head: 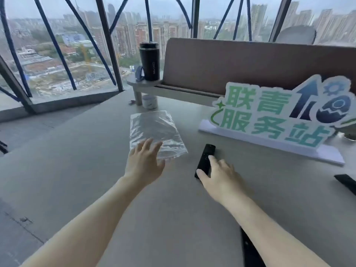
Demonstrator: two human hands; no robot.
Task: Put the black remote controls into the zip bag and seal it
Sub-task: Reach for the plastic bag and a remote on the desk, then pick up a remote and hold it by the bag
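My left hand (143, 162) is spread open, fingertips over the near edge of the flat zip bag (156, 132) on the grey table (77, 160). Right hand (217, 176) rests loosely on a black remote (205, 157), not clamped; two more remotes (346, 185) lie nearer me.

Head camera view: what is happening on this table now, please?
A person is starting to pack remotes. The left hand reaches over the near edge of the empty clear zip bag, lying flat on the grey table. The right hand rests on one black remote control. Nothing is in the bag yet.
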